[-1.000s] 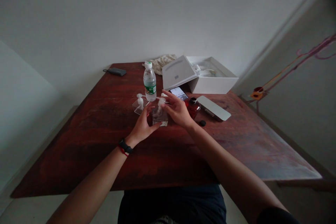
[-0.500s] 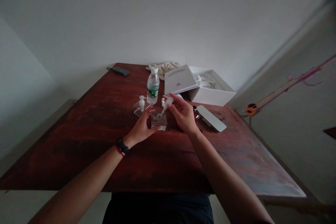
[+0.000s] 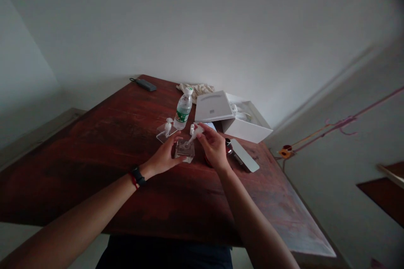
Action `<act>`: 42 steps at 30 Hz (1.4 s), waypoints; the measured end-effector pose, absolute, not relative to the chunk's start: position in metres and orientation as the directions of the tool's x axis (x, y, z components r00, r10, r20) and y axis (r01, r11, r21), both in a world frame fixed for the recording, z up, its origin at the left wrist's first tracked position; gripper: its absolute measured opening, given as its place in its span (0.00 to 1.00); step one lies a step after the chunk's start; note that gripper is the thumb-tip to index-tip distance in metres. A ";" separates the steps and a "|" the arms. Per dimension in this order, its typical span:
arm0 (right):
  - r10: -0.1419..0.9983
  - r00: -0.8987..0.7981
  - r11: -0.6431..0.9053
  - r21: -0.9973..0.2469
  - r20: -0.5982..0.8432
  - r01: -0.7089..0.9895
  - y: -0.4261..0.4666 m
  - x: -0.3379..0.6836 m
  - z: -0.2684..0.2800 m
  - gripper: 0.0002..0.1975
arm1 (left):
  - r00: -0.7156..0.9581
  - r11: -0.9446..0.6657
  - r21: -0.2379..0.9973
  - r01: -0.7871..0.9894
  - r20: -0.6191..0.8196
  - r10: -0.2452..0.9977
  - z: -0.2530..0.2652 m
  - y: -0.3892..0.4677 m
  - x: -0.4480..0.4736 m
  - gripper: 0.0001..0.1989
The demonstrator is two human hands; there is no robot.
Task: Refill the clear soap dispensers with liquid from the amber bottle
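Observation:
A clear, squarish plastic box sits on the table, with my left hand around its left side. The thumb lies along the near edge and the fingers are at the far left corner. My right hand pinches a small white plastic piece with a rounded head; its lower end reaches down to the top of the box. Whether that end is fixed to the box I cannot tell. Left of the bottle, a similar white piece stands on a clear flat plate.
Behind the hands stands a water bottle. An open white box, its lid leaning on it, is at the back right. A silver flat device lies right, a dark pouch far left, and a crumpled cloth at the back.
The camera view has tilted and shifted, so the scene sits slightly lower and further left. Both hands keep about the same places at the clear box and the white piece.

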State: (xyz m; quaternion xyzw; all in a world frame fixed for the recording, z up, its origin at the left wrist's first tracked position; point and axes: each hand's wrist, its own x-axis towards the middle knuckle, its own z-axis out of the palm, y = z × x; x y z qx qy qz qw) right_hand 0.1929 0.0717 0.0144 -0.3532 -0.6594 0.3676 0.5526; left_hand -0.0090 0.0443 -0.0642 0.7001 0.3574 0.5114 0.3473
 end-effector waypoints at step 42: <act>0.988 0.020 0.114 -0.793 0.156 0.598 0.014 0.410 -0.039 0.19 | 0.175 -0.413 0.893 0.179 0.384 0.907 -0.030 0.042 0.004 0.47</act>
